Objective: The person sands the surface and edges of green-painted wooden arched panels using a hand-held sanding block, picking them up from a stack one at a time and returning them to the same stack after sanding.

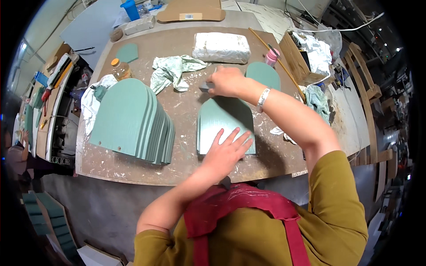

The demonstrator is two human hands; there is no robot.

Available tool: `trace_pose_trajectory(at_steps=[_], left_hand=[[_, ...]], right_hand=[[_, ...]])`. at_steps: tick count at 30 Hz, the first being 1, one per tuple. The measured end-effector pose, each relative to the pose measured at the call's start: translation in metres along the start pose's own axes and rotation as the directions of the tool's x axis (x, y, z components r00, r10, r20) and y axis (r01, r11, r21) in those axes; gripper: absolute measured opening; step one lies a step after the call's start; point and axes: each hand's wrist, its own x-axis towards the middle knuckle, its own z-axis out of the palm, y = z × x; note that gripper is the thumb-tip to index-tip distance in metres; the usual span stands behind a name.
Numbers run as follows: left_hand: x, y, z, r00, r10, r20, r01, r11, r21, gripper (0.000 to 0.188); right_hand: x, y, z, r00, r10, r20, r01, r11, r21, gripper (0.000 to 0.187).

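Arched panel (217,119): pale green, on top of a short pile in front of the person, its rounded end pointing away; the pile lay on the paint-specked brown counter (185,126).
Left grip (225,153): spread wide, palm down, fingers resting on the panel's near part and grasping nothing.
Right grip (228,82): narrow, pinching a flat grey piece (205,87) just beyond the rounded end; whether that piece touched the panel's edge could not be told.
Step at the pile: most likely working over the top panel's face or rim, one side steadying while the other handled the grey piece.
Next move at the rounded end: it seemed to call for keeping the left side flat and firm, and guiding the grey piece evenly along the curve without shifting the panels beneath.
Tall stack (122,117): many similar green panels, left of the short pile and well apart from it.
Beyond the pile: a crumpled cloth (171,73) and a white-wrapped block (222,47).
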Motion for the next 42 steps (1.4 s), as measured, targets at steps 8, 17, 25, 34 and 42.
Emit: trace_pose_trajectory(at_steps=[8, 17, 25, 34, 42], left_hand=[[-0.007, 0.013, 0.008, 0.999, -0.050, -0.022, 0.049, 0.998, -0.027, 0.055], [-0.007, 0.016, 0.010, 0.994, -0.098, -0.038, 0.095, 0.992, -0.085, 0.055], [-0.012, 0.012, 0.017, 0.986, -0.148, -0.077, 0.136, 0.980, -0.145, 0.052], [-0.011, 0.012, 0.019, 0.985, -0.165, -0.047, 0.156, 0.976, -0.155, 0.051], [-0.013, 0.018, 0.022, 0.966, -0.214, -0.147, 0.183, 0.963, -0.200, 0.051]], right_hand=[[0.007, -0.011, 0.009, 0.990, -0.137, 0.026, 0.138, 0.988, -0.068, 0.040], [-0.016, -0.045, 0.008, 0.951, -0.309, 0.024, 0.310, 0.948, -0.072, 0.038], [-0.052, -0.072, -0.004, 0.733, -0.664, 0.148, 0.667, 0.744, 0.041, 0.029], [-0.049, -0.083, -0.009, 0.669, -0.701, 0.245, 0.694, 0.708, 0.130, 0.031], [-0.066, -0.080, -0.024, 0.678, -0.679, 0.283, 0.673, 0.727, 0.131, 0.034]])
